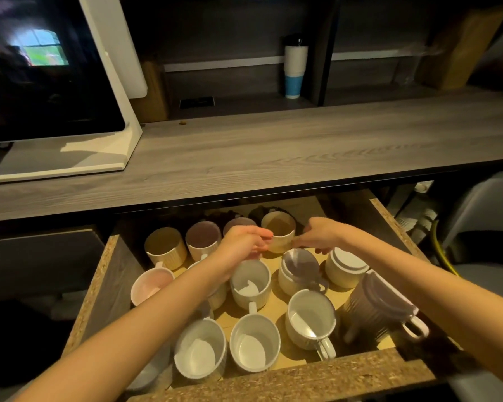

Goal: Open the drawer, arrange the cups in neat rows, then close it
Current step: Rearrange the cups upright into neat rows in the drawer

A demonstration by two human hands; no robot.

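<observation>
The drawer (299,375) is pulled out below the counter and holds several ribbed cups. A cream cup (279,232) sits in the back row; my left hand (244,242) grips its left side and my right hand (320,235) touches its right side. Beside it stand a beige cup (166,246) and a purple-lined cup (202,239). White mugs (251,281) (254,342) (199,348) (311,319) stand upright in front. A pink-lined mug (151,285) is at the left. A purple mug (381,307) lies tilted at the right.
A grey wood counter (273,152) overhangs the drawer's back. A monitor on a white stand (70,158) sits at the left. A stack of paper cups (294,68) stands on the shelf behind. An upturned cream cup (344,266) and a stacked mug (299,271) crowd the right middle.
</observation>
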